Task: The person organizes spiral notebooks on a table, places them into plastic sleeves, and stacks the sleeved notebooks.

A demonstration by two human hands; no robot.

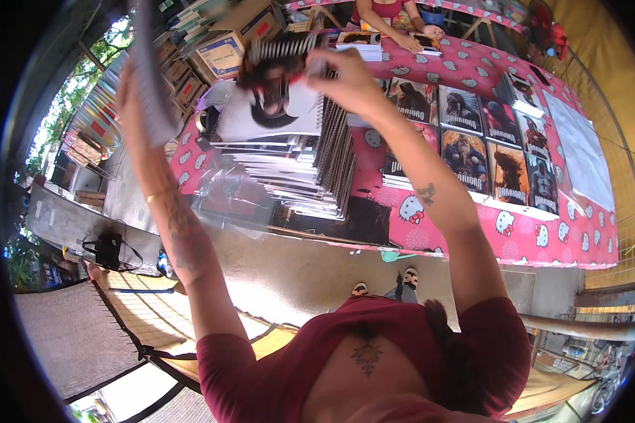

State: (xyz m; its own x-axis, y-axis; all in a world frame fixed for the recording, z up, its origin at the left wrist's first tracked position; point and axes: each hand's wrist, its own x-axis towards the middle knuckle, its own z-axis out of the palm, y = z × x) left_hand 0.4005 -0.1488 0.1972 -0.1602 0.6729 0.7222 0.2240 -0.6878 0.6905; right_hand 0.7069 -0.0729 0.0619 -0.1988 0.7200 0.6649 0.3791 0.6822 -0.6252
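Note:
My left hand (128, 102) is raised at the upper left, closed on a white, thin paper pad or notebook (151, 77) seen nearly edge-on. Close to the middle top, my right hand (346, 79) is closed, pinching a dark-covered spiral notebook (264, 69) blurred by motion. Below it stands a tall stack of spiral notebooks (289, 166), their black coils facing right. A pale sheet with a dark printed figure (271, 106) lies on top of that stack. What exactly the left fingers press on is partly hidden by the pages.
Rows of illustrated notebooks (466, 158) cover the right of the pink patterned tablecloth (430, 211). White sheets (578, 148) lie farther right. Clear plastic (233, 190) is beside the stack. Cardboard boxes (222, 56) stand behind. Across the table, another person's hands (409, 41) rest by notebooks.

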